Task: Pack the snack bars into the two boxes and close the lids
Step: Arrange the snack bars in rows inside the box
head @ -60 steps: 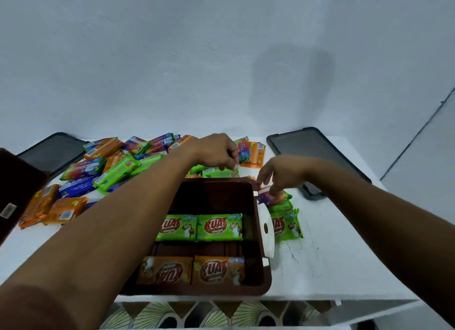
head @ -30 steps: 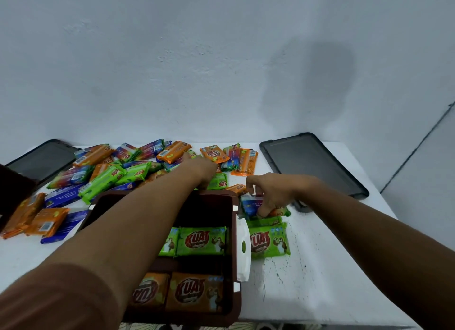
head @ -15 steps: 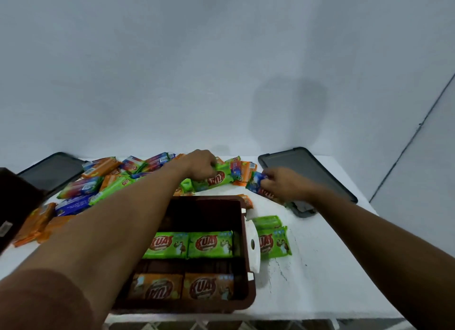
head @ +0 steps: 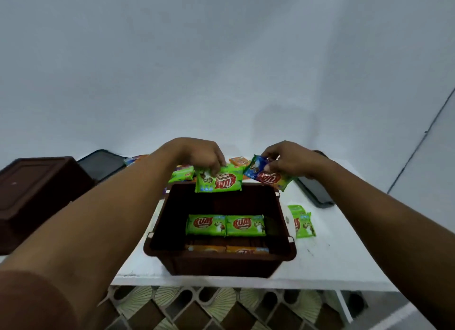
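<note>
Much of the snack pile and both lids sit behind the arms or out of frame.

The left forearm (head: 105,221) covers most of the loose bars at the back of the table (head: 344,263), leaving only scraps of wrapper showing. The orange bars (head: 229,249) in the open brown box (head: 221,263) are mostly hidden by its near wall, their print unreadable. The box's white latch (head: 290,220) covers part of the green bars (head: 304,222) beside it. The second brown box (head: 37,196) runs off the left edge. The right lid (head: 315,189) is largely behind the right hand (head: 293,164); the left lid (head: 101,163) is partly behind the second box. Fingertips of the left hand (head: 197,154) are tucked behind the green bar (head: 219,182) it holds.
</note>
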